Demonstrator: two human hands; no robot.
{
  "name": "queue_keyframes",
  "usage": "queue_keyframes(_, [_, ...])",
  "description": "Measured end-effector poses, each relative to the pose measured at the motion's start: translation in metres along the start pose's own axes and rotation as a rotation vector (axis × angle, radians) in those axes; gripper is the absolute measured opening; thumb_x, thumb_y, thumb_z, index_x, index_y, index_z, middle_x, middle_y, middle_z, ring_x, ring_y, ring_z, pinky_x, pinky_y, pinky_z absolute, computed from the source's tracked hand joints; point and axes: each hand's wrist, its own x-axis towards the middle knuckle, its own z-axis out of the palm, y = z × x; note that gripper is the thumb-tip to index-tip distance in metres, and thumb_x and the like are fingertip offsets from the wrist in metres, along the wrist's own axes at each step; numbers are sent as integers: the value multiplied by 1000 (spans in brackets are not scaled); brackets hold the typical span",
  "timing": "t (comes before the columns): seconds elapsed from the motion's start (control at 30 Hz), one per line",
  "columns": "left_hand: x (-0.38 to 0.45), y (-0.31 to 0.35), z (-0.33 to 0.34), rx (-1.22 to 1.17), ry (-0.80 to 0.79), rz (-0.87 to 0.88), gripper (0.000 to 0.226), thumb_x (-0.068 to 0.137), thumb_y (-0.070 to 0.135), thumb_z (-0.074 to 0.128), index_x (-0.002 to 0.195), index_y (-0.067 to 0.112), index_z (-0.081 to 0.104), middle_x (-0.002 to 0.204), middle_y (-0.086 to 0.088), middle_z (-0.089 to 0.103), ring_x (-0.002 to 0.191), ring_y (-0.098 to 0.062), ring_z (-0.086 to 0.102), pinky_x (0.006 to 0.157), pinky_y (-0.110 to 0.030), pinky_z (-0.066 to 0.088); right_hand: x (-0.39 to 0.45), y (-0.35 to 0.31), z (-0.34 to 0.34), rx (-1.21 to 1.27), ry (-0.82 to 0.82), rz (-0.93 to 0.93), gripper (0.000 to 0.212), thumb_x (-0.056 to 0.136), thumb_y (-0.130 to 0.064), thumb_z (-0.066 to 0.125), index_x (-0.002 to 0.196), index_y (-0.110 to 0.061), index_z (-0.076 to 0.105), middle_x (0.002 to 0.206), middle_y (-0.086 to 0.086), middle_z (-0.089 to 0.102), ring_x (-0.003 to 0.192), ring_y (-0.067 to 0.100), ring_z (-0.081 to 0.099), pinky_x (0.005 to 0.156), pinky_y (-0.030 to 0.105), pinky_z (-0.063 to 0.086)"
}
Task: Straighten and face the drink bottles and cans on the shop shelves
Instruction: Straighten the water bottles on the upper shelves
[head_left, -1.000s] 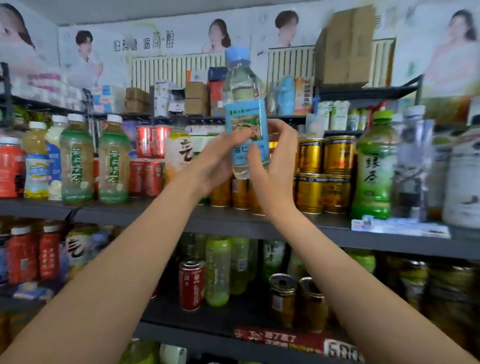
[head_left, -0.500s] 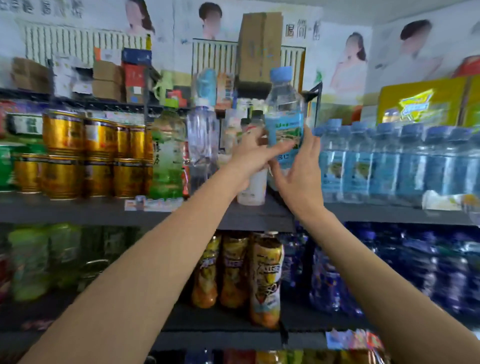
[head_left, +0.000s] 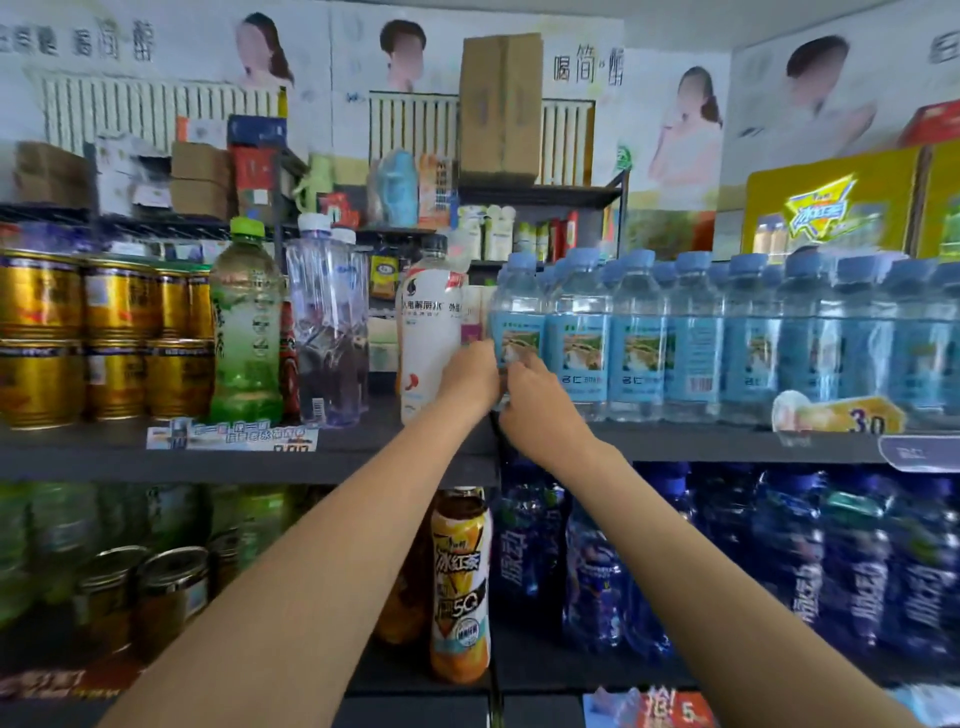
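A: What is nearest?
B: Left hand (head_left: 470, 375) and right hand (head_left: 537, 397), both curled around the lower part of the blue-label water bottle (head_left: 517, 325).
A: Its position?
B: Upright on the upper shelf (head_left: 675, 441), leftmost in the water row (head_left: 727, 332), beside a white bottle (head_left: 428, 332).

Water bottle (head_left: 517, 325) base: hidden behind both hands.
Left hand (head_left: 470, 376) fingers: out of sight behind the bottle.
Lower-shelf green bottles (head_left: 62, 530): blurred, labels unreadable.
Price tag (head_left: 919, 453): cut off at right edge.
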Motion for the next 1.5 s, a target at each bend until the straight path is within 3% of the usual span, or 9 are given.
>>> queue_keyframes(0.13, [-2, -9, 12, -125, 14, -97, 27, 99, 23, 35, 98, 9, 58, 91, -3, 60, 90, -24, 53, 67, -25, 41, 5, 0, 5, -45, -159, 54, 31, 90, 2, 40, 121, 4, 45, 155, 21, 8, 124, 39, 42, 94, 37, 37])
queue_keyframes(0.4, [0, -12, -1, 128, -167, -39, 43, 95, -1, 39, 138, 2, 38, 137, -21, 46, 125, -32, 45, 102, -34, 36, 13, -5, 10, -70, -204, 92, 29, 92, -1, 39, 119, 4, 47, 155, 19, 4, 112, 39, 49, 88, 41, 42])
queue_keyframes(0.57, [-23, -18, -19, -148, 226, 184, 29, 90, 0, 45, 113, 6, 61, 107, -8, 68, 100, -20, 63, 88, -33, 50, 14, -12, 8, 34, 218, 86, 25, 92, -9, 46, 115, 0, 51, 121, 19, 54, 106, 35, 55, 72, 32, 39])
queue_keyframes(0.7, [-29, -34, -52, -281, 517, 114, 25, 89, -2, 45, 107, 9, 58, 98, -1, 65, 93, -15, 62, 83, -34, 52, 46, -36, 10, 328, 203, 21, 61, 87, -20, 64, 132, 4, 32, 129, 18, 46, 120, 31, 46, 86, 29, 38])
queue_keyframes(0.8, [-30, -54, -69, -179, 440, 25, 31, 88, -4, 45, 115, 9, 52, 111, -5, 60, 96, -17, 57, 87, -28, 47, 66, -53, 32, 438, 131, 107, 85, 81, -24, 71, 139, 6, 17, 137, 21, 38, 126, 35, 42, 96, 36, 38])
queue_keyframes(1.03, [-48, -65, -96, -324, 282, -23, 44, 91, 11, 57, 131, 9, 39, 126, -7, 52, 97, -10, 53, 76, -8, 43, 76, -66, 61, 541, 252, 359, 85, 70, -33, 79, 131, -1, 28, 131, 18, 42, 119, 36, 46, 93, 43, 42])
queue_keyframes(1.17, [-59, -53, -115, -578, 270, 35, 70, 83, 20, 69, 139, 12, 27, 131, -5, 45, 119, -16, 48, 100, -28, 42, 46, -87, 43, 478, 537, 155, 80, 67, -38, 79, 124, -3, 36, 125, 15, 42, 116, 33, 43, 90, 39, 38])
queue_keyframes(1.3, [-82, -42, -150, -729, 349, 142, 62, 76, 12, 75, 127, 15, 40, 111, 4, 56, 101, -8, 57, 89, -24, 51, 19, -147, 23, 445, 729, -73, 68, 75, -40, 71, 125, -5, 40, 120, 13, 43, 111, 30, 42, 90, 37, 38])
queue_keyframes(1.5, [-156, -107, -267, -826, 523, 128, 92, 48, 37, 79, 128, 7, 46, 117, -5, 64, 105, -18, 63, 87, -32, 54, -13, -293, 46, 517, 627, -335, 76, 71, -50, 60, 128, -3, 43, 114, 17, 48, 105, 33, 45, 84, 42, 41])
